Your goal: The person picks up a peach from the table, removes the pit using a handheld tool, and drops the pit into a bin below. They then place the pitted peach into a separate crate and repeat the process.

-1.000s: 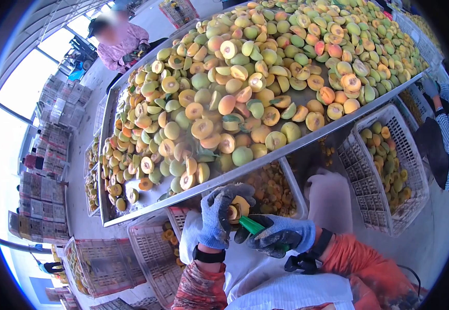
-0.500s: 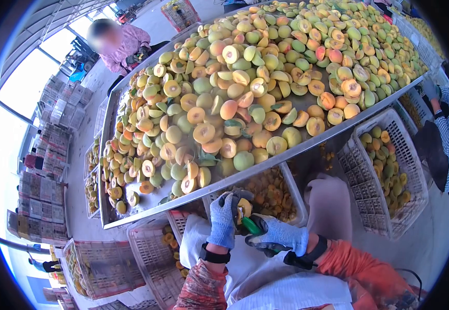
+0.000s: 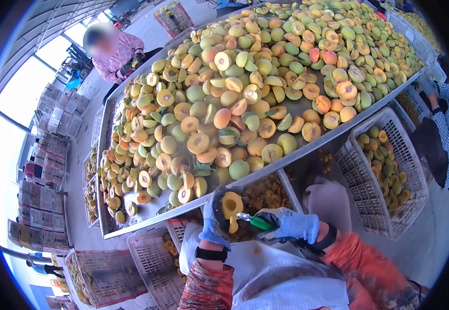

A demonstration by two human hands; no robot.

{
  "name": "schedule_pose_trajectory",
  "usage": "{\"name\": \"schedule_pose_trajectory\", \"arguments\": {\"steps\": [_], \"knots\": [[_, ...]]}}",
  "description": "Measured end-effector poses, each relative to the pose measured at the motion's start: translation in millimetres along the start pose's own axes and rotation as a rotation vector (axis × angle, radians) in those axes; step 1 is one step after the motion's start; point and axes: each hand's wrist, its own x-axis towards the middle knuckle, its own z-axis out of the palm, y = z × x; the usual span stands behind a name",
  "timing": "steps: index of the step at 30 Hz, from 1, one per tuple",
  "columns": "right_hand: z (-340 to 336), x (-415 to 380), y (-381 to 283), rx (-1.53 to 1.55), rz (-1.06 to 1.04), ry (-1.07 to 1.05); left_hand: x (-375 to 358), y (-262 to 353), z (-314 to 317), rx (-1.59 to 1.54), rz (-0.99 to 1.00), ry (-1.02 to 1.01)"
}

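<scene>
My left hand (image 3: pixel 213 223), in a blue and dark work glove, is closed around a peach half (image 3: pixel 232 203) with its hollowed cut face turned up. My right hand (image 3: pixel 292 226), gloved the same way, grips a green-handled pitting knife (image 3: pixel 262 222). Its metal tip reaches the lower edge of the peach half. At that tip hangs a small yellow scrap (image 3: pixel 233 226). Both hands are over my apron, in front of the metal-rimmed table (image 3: pixel 307 147) heaped with whole and halved peaches.
Below the table edge stands a bin of scraps and pits (image 3: pixel 271 194). A crate of peach halves (image 3: pixel 410 173) is to the right, and more crates (image 3: pixel 108 271) stand at left. A person (image 3: pixel 116 54) works across the table; another person's checked sleeve (image 3: pixel 444 132) shows at right.
My left hand has turned the peach half so its hollow faces me. The knife has drawn back slightly to the right, baring its metal tip, and a yellow scrap now hangs there.
</scene>
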Motion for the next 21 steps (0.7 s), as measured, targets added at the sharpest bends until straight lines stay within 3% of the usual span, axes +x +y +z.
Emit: {"name": "schedule_pose_trajectory", "arguments": {"steps": [1, 2, 3, 5, 6, 7, 8, 9, 11, 12, 13, 15, 16, 18, 21], "knots": [[-0.5, 4.8, 7.4, -0.006, -0.003, -0.004, 1.7, 3.5, -3.8, -0.05, 0.069, 0.077], [2.8, 11.5, 22.8, -0.081, 0.017, 0.194, -7.2, 10.5, 4.0, -0.078, 0.067, -0.077], [7.6, 13.8, 30.1, -0.152, 0.036, 0.397, -4.7, 9.3, 2.5, -0.074, 0.068, -0.079], [18.3, 22.4, 34.7, 0.026, -0.065, 0.45, 4.2, -1.3, -0.6, 0.215, 0.404, -0.049], [24.2, 31.6, 42.0, 0.334, -0.091, 0.42, -8.8, -4.1, 18.2, 0.343, 0.491, -0.059], [30.0, 38.2, 44.6, 0.64, -0.117, 0.383, -12.8, -8.6, 19.8, 0.343, 0.487, -0.056], [33.7, 34.5, 29.8, 0.875, -0.034, 0.343, -16.6, -11.8, 19.9, 0.156, 0.347, -0.102], [35.5, 35.1, 30.4, 0.87, -0.033, 0.337, -19.7, -14.4, 19.3, -0.031, 0.209, -0.146], [40.6, 38.2, 36.7, 0.917, -0.281, 0.429, -25.4, -18.5, 15.2, -0.063, 0.202, -0.183], [41.0, 39.1, 39.9, 0.546, -0.423, 0.546, -27.3, -18.9, 12.5, -0.078, 0.133, -0.141], [41.5, 35.3, 41.1, 0.544, -0.416, 0.531, -30.2, -19.3, 9.4, -0.093, 0.06, -0.098], [37.7, 23.5, 28.1, -0.232, -0.374, 0.603, -32.0, -22.0, 0.9, -0.132, -0.028, -0.19], [38.9, 18.6, 20.9, -0.33, -0.257, 0.58, -30.2, -27.9, -7.3, -0.088, -0.016, -0.145], [46.9, 12.9, 16.9, -0.392, -0.27, 0.631, -31.6, -33.1, -10.0, -0.08, 0.04, -0.052], [60.9, 10.2, 16.6, -0.574, -0.254, 0.674, -29.4, -29.5, -17.4, -0.133, 0.123, -0.128]]}}
